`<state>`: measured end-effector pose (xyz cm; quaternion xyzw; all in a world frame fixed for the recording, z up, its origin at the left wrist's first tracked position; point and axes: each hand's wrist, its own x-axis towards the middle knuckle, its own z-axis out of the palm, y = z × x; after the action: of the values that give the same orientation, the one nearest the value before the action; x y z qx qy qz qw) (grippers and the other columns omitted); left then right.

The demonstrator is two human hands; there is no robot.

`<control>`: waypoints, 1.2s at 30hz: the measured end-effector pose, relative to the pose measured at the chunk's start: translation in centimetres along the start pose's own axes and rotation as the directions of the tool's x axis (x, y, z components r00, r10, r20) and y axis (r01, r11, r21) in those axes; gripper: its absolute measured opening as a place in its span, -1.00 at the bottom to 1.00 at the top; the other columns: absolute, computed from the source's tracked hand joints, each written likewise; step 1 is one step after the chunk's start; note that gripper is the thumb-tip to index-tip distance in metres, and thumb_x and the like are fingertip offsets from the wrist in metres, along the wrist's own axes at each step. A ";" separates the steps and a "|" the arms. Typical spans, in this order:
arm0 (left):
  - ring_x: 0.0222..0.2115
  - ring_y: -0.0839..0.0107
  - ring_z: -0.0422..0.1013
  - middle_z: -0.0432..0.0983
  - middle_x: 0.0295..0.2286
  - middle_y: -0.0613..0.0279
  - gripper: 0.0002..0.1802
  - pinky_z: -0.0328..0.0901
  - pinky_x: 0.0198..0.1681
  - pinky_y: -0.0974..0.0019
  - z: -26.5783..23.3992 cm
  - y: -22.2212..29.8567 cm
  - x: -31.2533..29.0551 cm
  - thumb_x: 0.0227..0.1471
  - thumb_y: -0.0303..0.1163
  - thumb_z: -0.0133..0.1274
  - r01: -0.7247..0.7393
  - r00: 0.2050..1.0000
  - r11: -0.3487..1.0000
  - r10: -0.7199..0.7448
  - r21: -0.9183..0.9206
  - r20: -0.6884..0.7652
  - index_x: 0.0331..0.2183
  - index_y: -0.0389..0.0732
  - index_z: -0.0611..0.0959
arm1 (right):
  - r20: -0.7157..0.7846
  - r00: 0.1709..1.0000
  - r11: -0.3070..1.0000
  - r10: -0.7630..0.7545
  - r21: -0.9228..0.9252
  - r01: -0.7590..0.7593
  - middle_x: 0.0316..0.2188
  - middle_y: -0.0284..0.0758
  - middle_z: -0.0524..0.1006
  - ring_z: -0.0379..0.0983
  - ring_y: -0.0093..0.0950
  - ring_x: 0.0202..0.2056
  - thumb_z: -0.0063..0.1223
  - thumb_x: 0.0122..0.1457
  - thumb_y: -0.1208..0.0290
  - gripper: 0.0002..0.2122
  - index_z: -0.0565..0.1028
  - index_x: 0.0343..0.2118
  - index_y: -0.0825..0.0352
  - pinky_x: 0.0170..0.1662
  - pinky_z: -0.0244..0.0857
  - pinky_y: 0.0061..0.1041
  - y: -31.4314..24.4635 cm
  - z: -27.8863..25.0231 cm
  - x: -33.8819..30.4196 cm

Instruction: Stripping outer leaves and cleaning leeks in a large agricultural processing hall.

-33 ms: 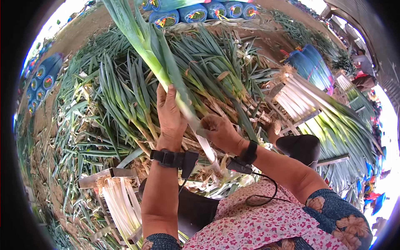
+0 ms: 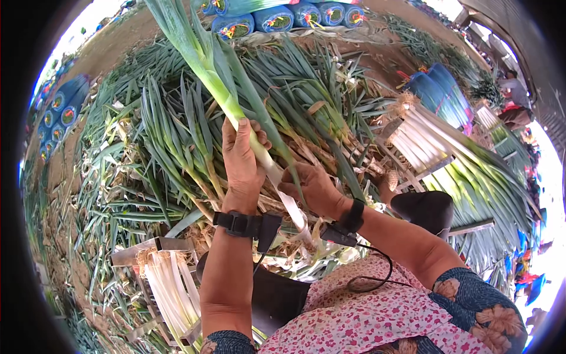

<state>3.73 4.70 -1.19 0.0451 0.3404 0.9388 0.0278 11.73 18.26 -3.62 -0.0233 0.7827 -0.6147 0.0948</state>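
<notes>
My left hand is closed around the shank of a long green onion, which slants with its leaves up to the far left and its white root end toward my lap. Beside the white part, my right hand is closed on an outer leaf. That strip stands partly apart from the stalk, and its narrow end hangs past my right fingers. Right under the onion lies a heap of untrimmed green onions, their leaves pointing away from me. Both wrists wear black straps with small boxes.
A metal rack with white-stemmed onions is at lower left. Another rack at right carries a larger bundle. Blue-wrapped bundles line the far side; more sit at left. A thin cable crosses my flowered apron.
The outer leaf has come away from the stalk and bends down toward my right hand. My left hand and the onion have barely moved.
</notes>
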 end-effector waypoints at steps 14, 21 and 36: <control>-0.55 0.50 0.28 0.32 -0.52 0.34 -0.73 0.22 -0.52 0.42 -2.5 3.9 1.8 0.08 -0.30 -0.01 -0.208 0.935 0.961 0.250 0.181 -0.251 -0.16 -0.11 0.39 | 0.511 0.775 0.827 0.372 -0.561 -0.027 -0.59 -0.24 0.43 0.37 -0.43 -0.52 -0.01 0.04 0.28 -0.80 0.41 -0.44 0.33 -0.42 0.26 -0.42 4.3 -2.2 -9.4; -0.43 0.47 0.30 0.40 -0.34 0.27 -0.64 0.25 -0.31 0.33 -2.2 4.4 1.6 0.14 -0.10 -0.15 -0.195 0.938 0.976 0.214 0.096 -0.273 -0.16 -0.15 0.41 | 0.141 0.987 0.849 0.077 -0.528 0.009 -0.47 -0.18 0.49 0.44 -0.26 -0.40 0.07 -0.02 0.29 -0.77 0.47 -0.40 0.37 -0.31 0.31 -0.40 5.6 -4.8 -9.1; -0.38 0.44 0.33 0.39 -0.42 0.34 -0.79 0.26 -0.27 0.27 -2.5 2.5 1.9 0.01 -0.29 0.09 -0.108 0.946 0.990 0.075 -0.088 -0.314 -0.34 -0.13 0.44 | -0.062 0.972 0.831 -0.228 -0.533 0.161 -0.52 -0.26 0.47 0.44 -0.40 -0.49 0.14 -0.07 0.37 -0.82 0.47 -0.48 0.39 -0.38 0.31 -0.49 -1.2 1.1 0.4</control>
<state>1.49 1.34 -1.39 -0.0886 0.2887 0.9509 -0.0673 11.41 16.82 -2.82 -0.0898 0.9183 -0.3846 -0.0266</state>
